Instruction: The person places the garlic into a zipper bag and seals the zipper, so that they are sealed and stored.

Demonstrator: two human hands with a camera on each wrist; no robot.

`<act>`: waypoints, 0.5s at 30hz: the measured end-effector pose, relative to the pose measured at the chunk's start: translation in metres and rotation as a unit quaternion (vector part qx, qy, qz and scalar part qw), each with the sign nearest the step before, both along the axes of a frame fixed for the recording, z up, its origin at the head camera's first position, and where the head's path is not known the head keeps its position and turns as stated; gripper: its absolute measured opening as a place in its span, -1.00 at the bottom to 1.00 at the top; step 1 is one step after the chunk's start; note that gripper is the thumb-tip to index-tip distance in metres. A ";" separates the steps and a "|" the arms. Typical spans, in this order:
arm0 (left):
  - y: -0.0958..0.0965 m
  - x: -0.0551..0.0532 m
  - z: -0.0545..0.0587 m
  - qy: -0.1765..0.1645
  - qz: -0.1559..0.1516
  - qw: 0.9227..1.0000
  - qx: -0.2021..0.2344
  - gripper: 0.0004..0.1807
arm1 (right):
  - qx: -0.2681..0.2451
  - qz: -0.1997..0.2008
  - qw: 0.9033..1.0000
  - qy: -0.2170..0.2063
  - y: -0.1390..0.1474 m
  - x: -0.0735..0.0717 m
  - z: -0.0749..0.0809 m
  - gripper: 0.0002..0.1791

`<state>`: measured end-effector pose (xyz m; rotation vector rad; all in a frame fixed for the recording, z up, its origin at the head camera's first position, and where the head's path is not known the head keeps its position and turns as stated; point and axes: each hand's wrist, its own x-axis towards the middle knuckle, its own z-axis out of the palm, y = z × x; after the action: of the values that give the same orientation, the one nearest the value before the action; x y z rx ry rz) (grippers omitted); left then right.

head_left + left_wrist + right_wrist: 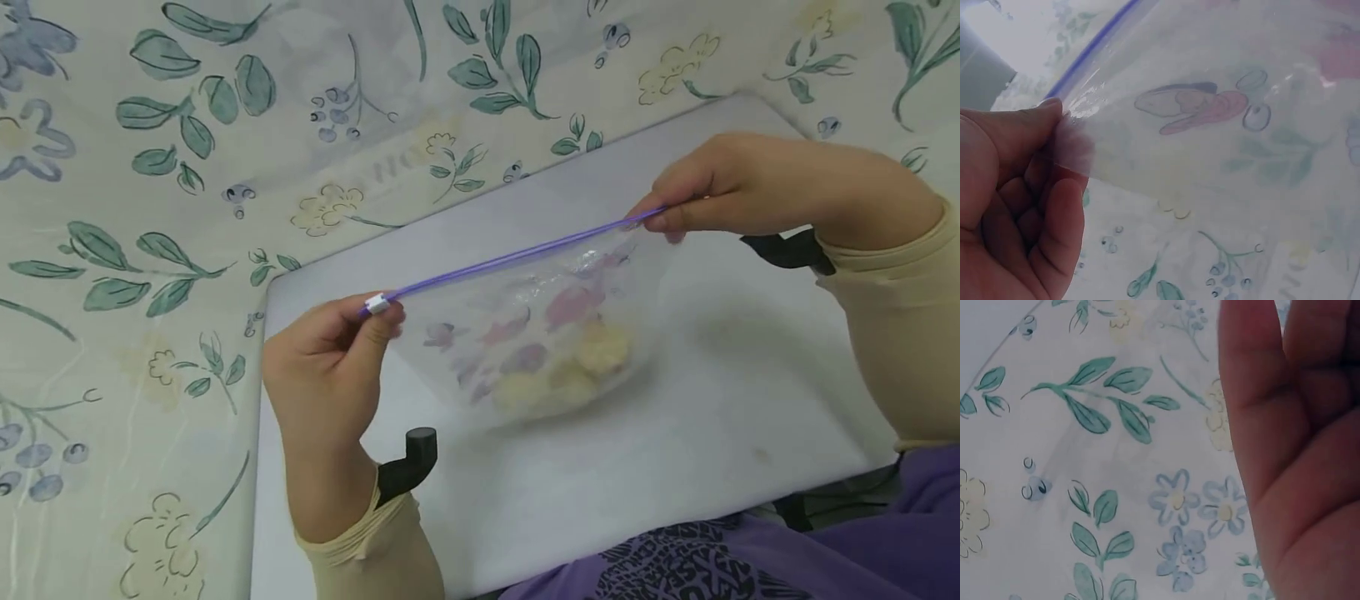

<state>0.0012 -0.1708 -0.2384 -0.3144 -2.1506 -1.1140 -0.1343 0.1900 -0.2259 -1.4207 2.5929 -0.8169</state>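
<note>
A clear zip bag (517, 333) with a purple top strip and printed pink and purple shapes hangs between both hands, above the white table. Pale yellow lumps (600, 350) lie at its bottom; what they are I cannot tell. My left hand (333, 367) pinches the strip's left end, where a white slider (377, 303) sits. In the left wrist view, thumb and fingers of the left hand (1029, 194) grip the bag's corner. My right hand (750, 187) pinches the strip's other end. The right wrist view shows part of the right hand (1304, 444), without the bag.
Under the bag is a white tabletop (525, 508) with rounded corners. Flower-and-leaf patterned sheeting (112, 358) lies beyond its far and left edges. A purple garment with a black print (675, 550) shows at the near edge. Black wrist mounts (408, 462) stick out from the sleeves.
</note>
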 end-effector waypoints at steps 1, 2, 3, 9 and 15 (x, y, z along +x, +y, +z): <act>-0.001 -0.004 0.001 -0.021 0.000 1.000 0.007 -0.95 | 0.018 -0.005 1.000 -0.016 0.000 -0.002 0.002 -0.76; -0.002 -0.008 0.002 -0.043 0.000 0.999 0.010 -0.92 | 0.035 -0.016 0.999 -0.026 0.000 -0.003 0.004 -0.79; -0.001 -0.011 0.002 -0.067 0.004 0.998 0.009 -0.90 | 0.049 -0.030 0.998 -0.026 -0.001 -0.004 0.006 -0.80; 0.008 -0.025 0.000 -0.138 0.015 0.990 -0.029 -0.76 | 0.075 -0.136 0.987 0.033 -0.007 0.000 0.022 -0.45; 0.012 -0.034 -0.002 -0.119 0.024 0.992 -0.038 -0.75 | 0.008 -0.061 0.993 0.099 -0.058 0.021 0.031 -0.44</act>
<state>-0.0330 -0.1585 -0.2403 -0.1692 -2.4023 -1.0900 -0.1132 0.1317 -0.1948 -1.4184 2.8515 -0.6998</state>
